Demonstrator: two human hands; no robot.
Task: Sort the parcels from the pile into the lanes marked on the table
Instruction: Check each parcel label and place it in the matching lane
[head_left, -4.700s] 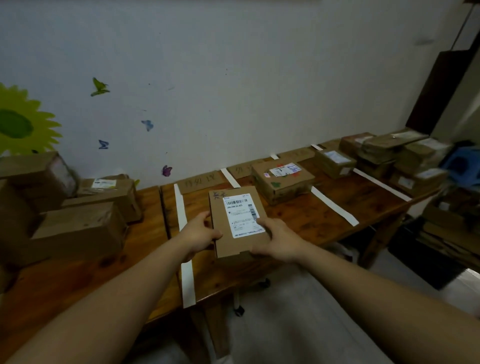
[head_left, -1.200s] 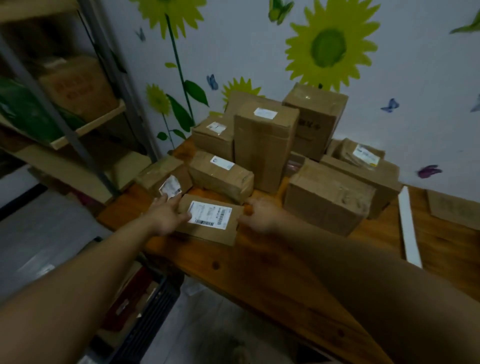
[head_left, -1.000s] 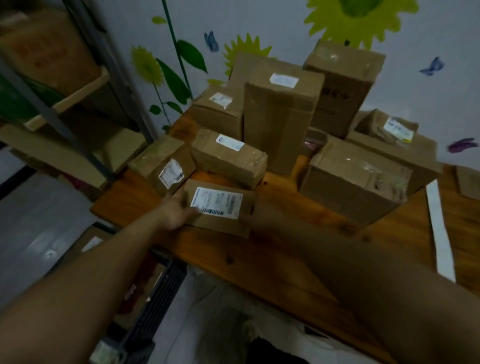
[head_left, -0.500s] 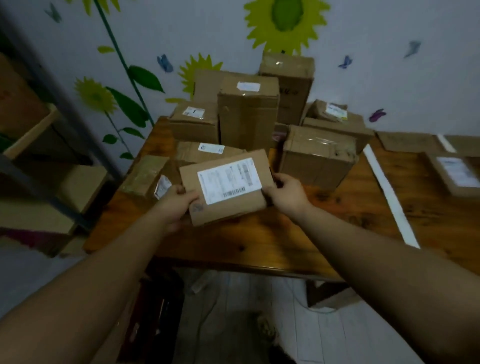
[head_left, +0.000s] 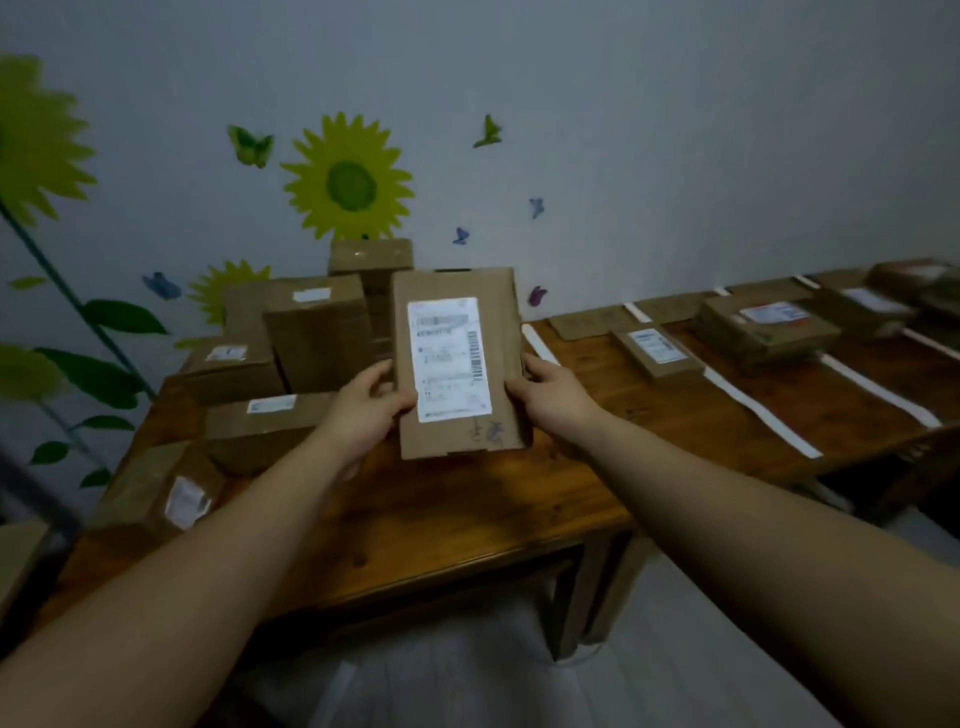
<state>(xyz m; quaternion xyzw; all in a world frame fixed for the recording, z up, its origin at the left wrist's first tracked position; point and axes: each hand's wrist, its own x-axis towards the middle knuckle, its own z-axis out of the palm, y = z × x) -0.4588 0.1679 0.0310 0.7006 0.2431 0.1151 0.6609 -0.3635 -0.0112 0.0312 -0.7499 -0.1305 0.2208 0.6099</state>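
Above the wooden surface (head_left: 467, 519), a flat parcel (head_left: 460, 364) is clasped upright between the left hand (head_left: 363, 410) and right hand (head_left: 550, 395), its label (head_left: 449, 358) apparently being read before a taped lane (head_left: 675, 405) is chosen.

No legible text on parcel label (head_left: 449, 358).

A flat parcel (head_left: 457, 364) is held upright above the table (head_left: 467, 499), the left hand (head_left: 363, 410) at its left edge, the right hand (head_left: 550, 395) at its right. The pile (head_left: 291, 364) lies behind and to the left (against the wall). Tape strips (head_left: 758, 410) and sorted parcels (head_left: 763, 330) lie to the right.
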